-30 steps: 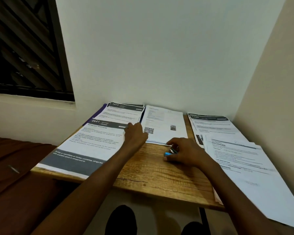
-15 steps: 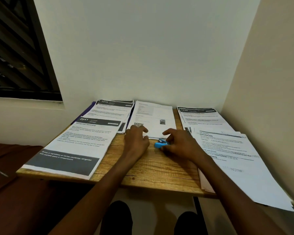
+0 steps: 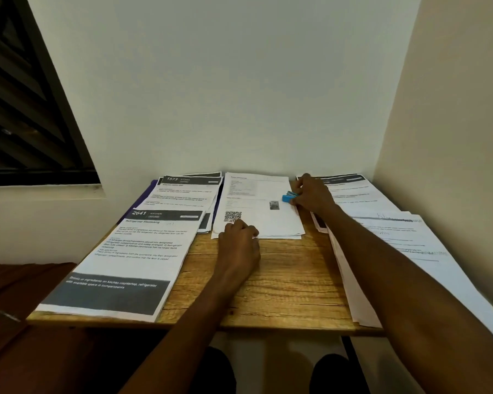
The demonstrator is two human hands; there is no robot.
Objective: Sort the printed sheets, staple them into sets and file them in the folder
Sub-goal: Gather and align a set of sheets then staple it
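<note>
**Stapler at the middle stack's corner**

My right hand (image 3: 310, 194) fingers pinch the small blue stapler (image 3: 289, 198) at the far right edge of the middle stack (image 3: 256, 211). My left hand (image 3: 238, 237) curls onto that stack's near edge, pinning it to the counter (image 3: 282, 280). Sorting looks done: five piles lie spread out. Stapling seems barely begun, filing untouched. The sheets lie flat, edges slightly uneven.

Walls: plain white wall (image 3: 239, 95) ahead — cream side wall (image 3: 453, 137) to the right
Window: dark, slatted window (image 3: 20, 109) — upper left
Table: wooden table (image 3: 282, 280), tucked into the corner
</note>
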